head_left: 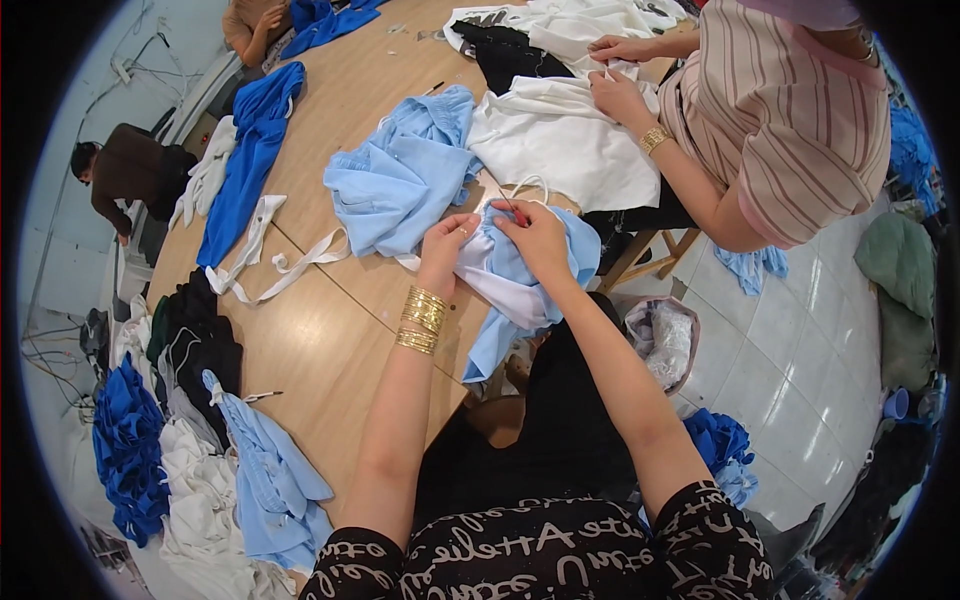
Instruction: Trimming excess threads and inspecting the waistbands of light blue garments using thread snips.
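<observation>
Light-blue garment (520, 290) bunched at table edge (330, 350) — both hands, left (445, 245), right (535, 235), pinching it closed.

1. a crumpled light blue shirt (400, 175) lies mid-bench (320, 340).
2. a royal blue garment (250, 150) stretches along the far left edge.
3. a white garment (560, 140) sits before a co-worker in a striped top (790, 130).
4. black clothes (200, 340) are heaped at the left.

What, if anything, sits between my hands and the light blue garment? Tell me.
Nothing visible. The left hand and right hand both already grip the light blue garment at the table edge; the light blue pile lies beyond them.
</observation>
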A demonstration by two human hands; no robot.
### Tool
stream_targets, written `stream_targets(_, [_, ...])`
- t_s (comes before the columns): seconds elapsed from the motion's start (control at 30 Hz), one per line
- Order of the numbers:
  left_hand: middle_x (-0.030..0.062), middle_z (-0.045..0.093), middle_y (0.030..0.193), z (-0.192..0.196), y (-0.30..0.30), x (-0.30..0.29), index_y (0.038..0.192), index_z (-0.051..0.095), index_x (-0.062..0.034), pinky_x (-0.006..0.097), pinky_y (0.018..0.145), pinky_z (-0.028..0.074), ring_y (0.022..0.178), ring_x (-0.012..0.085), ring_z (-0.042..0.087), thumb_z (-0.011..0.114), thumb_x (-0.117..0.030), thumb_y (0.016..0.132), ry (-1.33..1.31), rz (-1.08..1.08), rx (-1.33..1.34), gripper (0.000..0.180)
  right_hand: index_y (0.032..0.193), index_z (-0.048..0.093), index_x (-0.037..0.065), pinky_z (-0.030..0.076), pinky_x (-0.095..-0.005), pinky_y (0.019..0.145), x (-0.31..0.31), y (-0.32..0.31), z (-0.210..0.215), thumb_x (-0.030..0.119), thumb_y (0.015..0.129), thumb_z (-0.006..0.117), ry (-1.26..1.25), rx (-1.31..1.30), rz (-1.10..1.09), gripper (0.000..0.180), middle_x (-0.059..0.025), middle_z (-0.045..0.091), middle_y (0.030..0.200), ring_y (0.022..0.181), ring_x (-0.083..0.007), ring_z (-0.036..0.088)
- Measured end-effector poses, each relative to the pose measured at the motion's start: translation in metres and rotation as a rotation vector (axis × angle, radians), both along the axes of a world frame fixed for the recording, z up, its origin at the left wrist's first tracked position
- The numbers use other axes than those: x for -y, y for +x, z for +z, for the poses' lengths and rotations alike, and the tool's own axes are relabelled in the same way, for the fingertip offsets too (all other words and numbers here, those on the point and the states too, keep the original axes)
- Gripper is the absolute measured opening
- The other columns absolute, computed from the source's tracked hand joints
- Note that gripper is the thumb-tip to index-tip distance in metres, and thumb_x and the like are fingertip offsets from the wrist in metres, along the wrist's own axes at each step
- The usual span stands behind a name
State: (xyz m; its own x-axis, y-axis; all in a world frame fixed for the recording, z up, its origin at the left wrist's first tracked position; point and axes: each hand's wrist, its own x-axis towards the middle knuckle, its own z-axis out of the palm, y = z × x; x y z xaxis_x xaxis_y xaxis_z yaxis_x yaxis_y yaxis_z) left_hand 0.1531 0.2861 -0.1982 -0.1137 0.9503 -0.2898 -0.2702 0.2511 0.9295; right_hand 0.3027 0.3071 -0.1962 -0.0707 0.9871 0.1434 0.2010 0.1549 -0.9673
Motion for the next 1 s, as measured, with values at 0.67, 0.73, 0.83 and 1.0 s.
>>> stream_targets(0.67, [-0.0020,0.061,0.083,-0.0030,-0.0027,0.0011,0.093,0.062,-0.0035,0.020,0.066,0.043,0.073,0.0054,0.055,0.059,-0.015,0.085,-0.003,-0.029,0.002,0.015,0.097,0.067,0.012,0.042,-0.0280,0.058,0.0022,0.0012,0.0037,0.013,0.073,0.064,-0.082,0.044,0.006,0.024,-0.0070,0.056,0.069,0.061,-0.0177,0.053])
stream_targets(0.73, [-0.0020,0.061,0.083,-0.0042,-0.0026,0.0014,0.093,0.062,-0.0037,0.020,0.066,0.043,0.073,0.0054,0.055,0.060,-0.015,0.085,0.005,-0.027,-0.008,0.015,0.097,0.067,0.011,0.042,-0.0280,0.058,0.0018,0.0011,0.0028,0.013,0.073,0.064,-0.075,0.042,0.008,0.024,-0.0071,0.056,0.069,0.061,-0.0177,0.053])
stream_targets(0.83, [-0.0021,0.061,0.083,-0.0043,-0.0013,0.0028,0.093,0.062,-0.0039,0.020,0.066,0.043,0.073,0.0056,0.055,0.060,-0.016,0.084,0.011,-0.022,0.002,0.015,0.097,0.067,0.011,0.042,-0.0279,0.058,0.0016,0.0015,0.0001,0.013,0.073,0.064,-0.067,0.036,0.005,0.024,-0.0072,0.057,0.069,0.061,-0.0177,0.054])
stream_targets(1.0, [-0.0018,0.061,0.083,-0.0013,0.0009,0.0043,0.094,0.062,-0.0039,0.020,0.066,0.043,0.074,0.0059,0.055,0.060,-0.015,0.084,-0.012,-0.018,0.005,0.015,0.096,0.067,0.011,0.042,-0.0276,0.057,0.0022,0.0021,-0.0010,0.012,0.073,0.064,-0.052,0.041,0.002,0.023,-0.0072,0.057,0.070,0.062,-0.0175,0.055])
